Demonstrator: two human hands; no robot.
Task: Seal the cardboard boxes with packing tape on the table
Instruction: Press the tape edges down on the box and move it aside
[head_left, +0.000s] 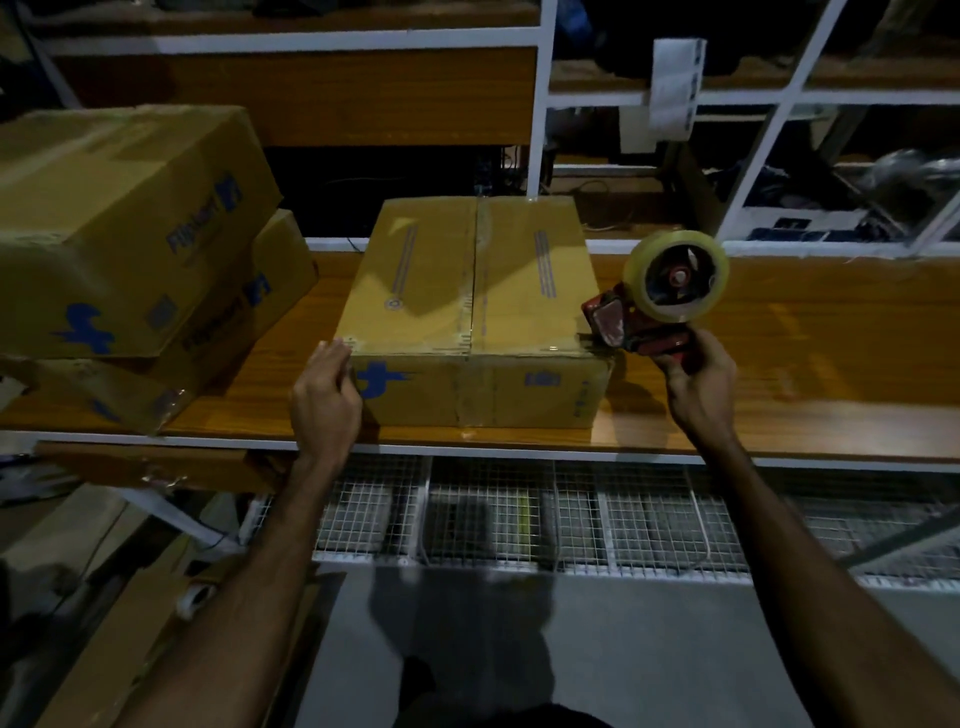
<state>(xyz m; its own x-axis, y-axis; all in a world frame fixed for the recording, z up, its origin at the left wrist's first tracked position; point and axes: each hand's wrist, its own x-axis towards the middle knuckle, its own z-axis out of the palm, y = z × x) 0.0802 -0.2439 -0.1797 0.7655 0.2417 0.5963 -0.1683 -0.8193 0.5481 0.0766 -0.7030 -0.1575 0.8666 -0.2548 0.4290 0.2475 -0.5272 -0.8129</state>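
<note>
The cardboard box (472, 312) lies in the middle of the worktop (779, 364), its long axis going left to right and its centre seam running from near to far. The left hand (324, 400) presses the near left corner with bent fingers and steadies the box. The right hand (701, 387) grips the handle of the tape dispenser (660, 296), whose blade end touches the near right corner. I judge that a strip along the near top edge is just ending; next the tape must be cut with a tilt.
</note>
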